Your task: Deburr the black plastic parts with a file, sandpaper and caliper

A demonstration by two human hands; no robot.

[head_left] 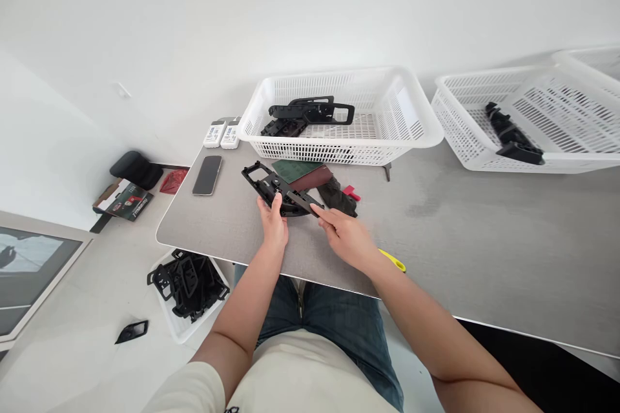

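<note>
My left hand [274,226] grips a black plastic frame part [265,184] from below, thumb on top, just above the table's front area. The part is tilted, with its open loop end to the upper left. Closed around a dark, narrow flat strip [301,199], my right hand [347,237] holds it across the part's right end; I cannot tell exactly what kind of tool or piece it is. Behind them lie a green sheet [296,170], a brownish-red sheet [314,178] and a crumpled black cloth or bag [339,199] beside a small red piece [352,193].
A white basket [339,151] with black parts stands behind; another basket [479,158] is at right. Left on the table [484,239] are a phone [207,175] and two white packs [221,133]. A yellow handle [393,261] lies near my right forearm. A bin [181,332] of parts sits on the floor.
</note>
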